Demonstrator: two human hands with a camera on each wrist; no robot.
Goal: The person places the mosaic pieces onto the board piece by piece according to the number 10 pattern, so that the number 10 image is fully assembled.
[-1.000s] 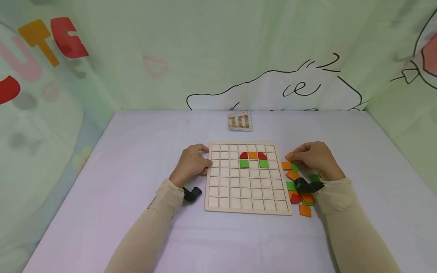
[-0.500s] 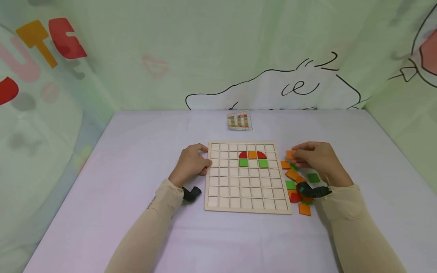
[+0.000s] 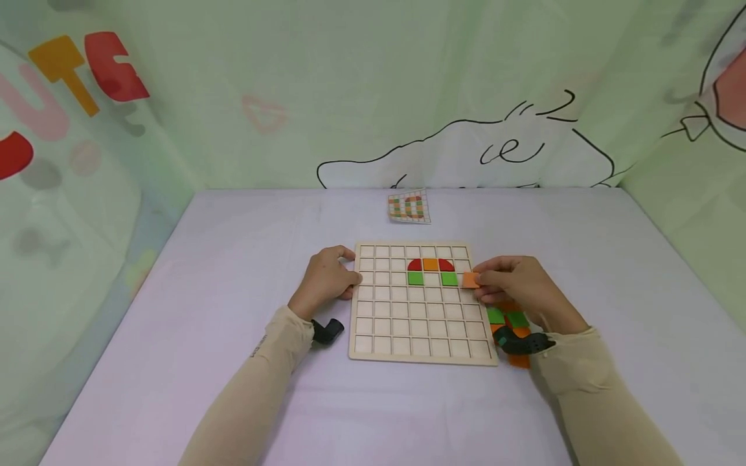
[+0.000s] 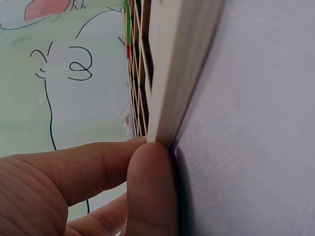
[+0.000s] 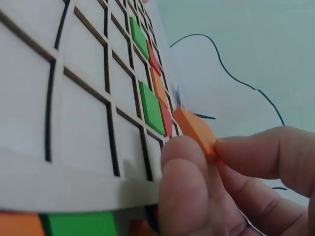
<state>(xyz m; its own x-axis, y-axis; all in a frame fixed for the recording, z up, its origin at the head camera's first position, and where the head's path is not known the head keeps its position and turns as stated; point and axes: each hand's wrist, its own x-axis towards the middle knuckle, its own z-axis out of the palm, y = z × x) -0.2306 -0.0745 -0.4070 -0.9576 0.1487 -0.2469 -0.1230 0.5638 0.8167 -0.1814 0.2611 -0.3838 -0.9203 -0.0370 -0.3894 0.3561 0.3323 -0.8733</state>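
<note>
A square wooden grid board (image 3: 396, 330) lies on the table with several pieces set in its cells. Two red quarter-round tiles flank an orange tile (image 3: 430, 264), and two green tiles (image 5: 151, 108) sit in the row nearer the person. My left hand (image 3: 328, 279) holds the board's left edge, thumb against its side and index finger by its top rim. Over the board's right edge, my right hand (image 3: 513, 285) pinches a square orange tile (image 5: 196, 130) between thumb and fingers. That tile is tilted and raised above the cells in the right wrist view.
Loose orange, green and red tiles (image 3: 516, 319) lie beside the board's right edge, partly hidden beneath the right hand and its black wrist camera (image 3: 519, 342). Behind the board, a small printed pattern card (image 3: 409, 207) stands near the table's back edge. Printed cloth walls surround the table.
My right hand has lifted the orange tile from beside the pile and carried it left, toward the board's right edge. The left hand stays in place.
</note>
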